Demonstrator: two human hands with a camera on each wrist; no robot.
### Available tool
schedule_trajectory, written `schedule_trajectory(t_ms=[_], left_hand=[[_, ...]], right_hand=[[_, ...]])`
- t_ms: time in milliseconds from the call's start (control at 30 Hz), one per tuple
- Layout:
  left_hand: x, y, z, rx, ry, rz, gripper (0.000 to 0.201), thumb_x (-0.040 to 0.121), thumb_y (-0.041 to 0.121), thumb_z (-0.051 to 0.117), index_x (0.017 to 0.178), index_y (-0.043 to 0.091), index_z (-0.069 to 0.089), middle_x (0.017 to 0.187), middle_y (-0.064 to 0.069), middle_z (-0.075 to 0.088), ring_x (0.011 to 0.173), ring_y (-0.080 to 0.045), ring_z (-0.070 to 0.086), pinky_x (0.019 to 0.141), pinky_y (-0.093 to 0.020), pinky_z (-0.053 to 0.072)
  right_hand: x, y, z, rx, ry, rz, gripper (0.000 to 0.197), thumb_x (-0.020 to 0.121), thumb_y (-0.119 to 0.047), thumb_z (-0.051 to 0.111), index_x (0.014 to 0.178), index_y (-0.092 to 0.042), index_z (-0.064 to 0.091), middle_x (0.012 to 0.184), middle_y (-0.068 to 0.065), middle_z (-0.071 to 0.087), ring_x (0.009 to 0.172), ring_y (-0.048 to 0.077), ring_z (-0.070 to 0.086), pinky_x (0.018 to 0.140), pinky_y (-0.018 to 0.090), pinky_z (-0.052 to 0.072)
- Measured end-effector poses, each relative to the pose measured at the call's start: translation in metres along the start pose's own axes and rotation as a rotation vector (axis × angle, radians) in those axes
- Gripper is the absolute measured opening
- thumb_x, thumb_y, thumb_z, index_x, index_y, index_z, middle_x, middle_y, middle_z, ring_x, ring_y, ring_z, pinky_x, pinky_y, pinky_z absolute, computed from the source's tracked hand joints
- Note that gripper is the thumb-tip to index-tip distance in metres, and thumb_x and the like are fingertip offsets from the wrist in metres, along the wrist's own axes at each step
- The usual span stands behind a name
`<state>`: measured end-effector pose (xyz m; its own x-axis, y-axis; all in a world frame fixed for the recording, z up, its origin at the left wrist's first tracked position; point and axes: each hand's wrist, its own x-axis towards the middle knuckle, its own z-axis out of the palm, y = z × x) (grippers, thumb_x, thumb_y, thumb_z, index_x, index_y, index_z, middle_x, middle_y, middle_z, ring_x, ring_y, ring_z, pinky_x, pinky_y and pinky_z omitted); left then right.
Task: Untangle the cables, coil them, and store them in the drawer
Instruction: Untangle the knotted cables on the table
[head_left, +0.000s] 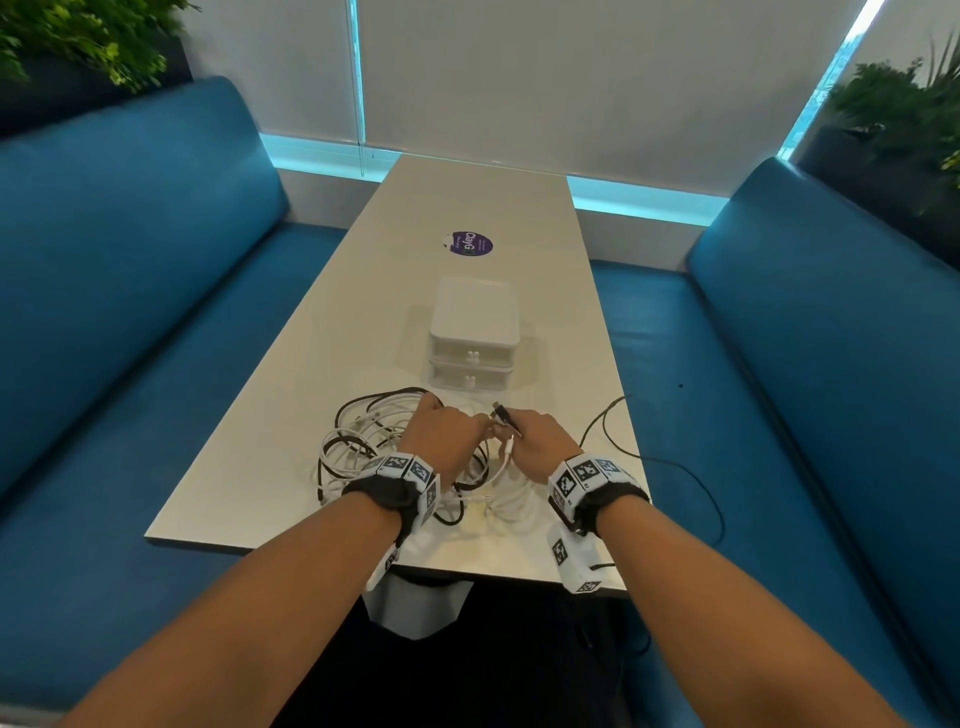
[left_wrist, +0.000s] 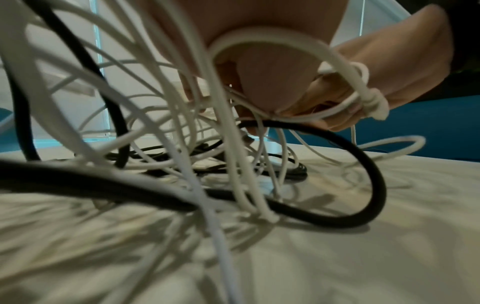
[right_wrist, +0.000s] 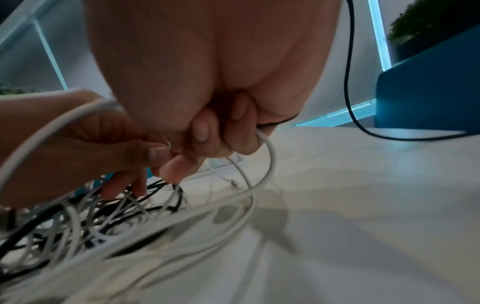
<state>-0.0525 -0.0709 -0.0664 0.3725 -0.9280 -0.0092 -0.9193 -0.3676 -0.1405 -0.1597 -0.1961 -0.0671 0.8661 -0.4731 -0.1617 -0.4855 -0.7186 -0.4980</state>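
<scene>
1. Right hand (head_left: 540, 434): fingers curled round a black cable (head_left: 506, 415) and a white cable (right_wrist: 267, 152); the black plug end juts just beyond the knuckles.
2. Left hand (head_left: 441, 431): fingertips pinch white strands beside the right fingers.
3. Cable tangle (head_left: 374, 441): black and white loops lie knotted under and to the left of both hands on the table (head_left: 467, 208).
4. Drawer unit (head_left: 474, 338): just beyond the fingertips, both drawers closed.
5. Progress: early, by appearance; separation is under way, while coiling and storing remain.
</scene>
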Motion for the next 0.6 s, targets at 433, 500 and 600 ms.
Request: schedule_trajectory(t_ms=[433, 500, 600], left_hand=[[0.000, -0.009, 0.009, 0.043, -0.087, 0.061, 0.037, 0.087, 0.002, 0.048, 0.110, 0.028, 0.062, 0.084, 0.003, 0.068, 0.093, -0.024, 0.059, 0.098, -0.042, 0.029], [0.001, -0.004, 0.007, 0.045, -0.100, 0.060, 0.035, 0.089, 0.003, 0.047, 0.110, 0.027, 0.062, 0.084, 0.002, 0.067, 0.093, -0.024, 0.058, 0.097, -0.041, 0.028], [0.000, 0.000, 0.000, 0.036, -0.091, 0.068, 0.027, 0.095, 0.010, 0.047, 0.113, 0.026, 0.060, 0.085, 0.001, 0.067, 0.095, -0.026, 0.060, 0.100, -0.041, 0.030]], right_hand=[[-0.015, 0.044, -0.031, -0.341, 0.161, 0.322, 0.029, 0.104, -0.030, 0.035, 0.116, -0.015, 0.057, 0.093, 0.006, 0.059, 0.078, 0.028, 0.057, 0.066, 0.034, 0.046], [-0.012, 0.031, -0.025, -0.288, 0.182, 0.240, 0.028, 0.104, -0.030, 0.033, 0.121, -0.017, 0.053, 0.099, 0.011, 0.063, 0.081, 0.031, 0.061, 0.068, 0.036, 0.048], [-0.006, 0.012, -0.009, -0.184, 0.105, 0.056, 0.028, 0.103, -0.035, 0.037, 0.117, -0.021, 0.057, 0.096, 0.011, 0.067, 0.083, 0.032, 0.064, 0.073, 0.040, 0.053]])
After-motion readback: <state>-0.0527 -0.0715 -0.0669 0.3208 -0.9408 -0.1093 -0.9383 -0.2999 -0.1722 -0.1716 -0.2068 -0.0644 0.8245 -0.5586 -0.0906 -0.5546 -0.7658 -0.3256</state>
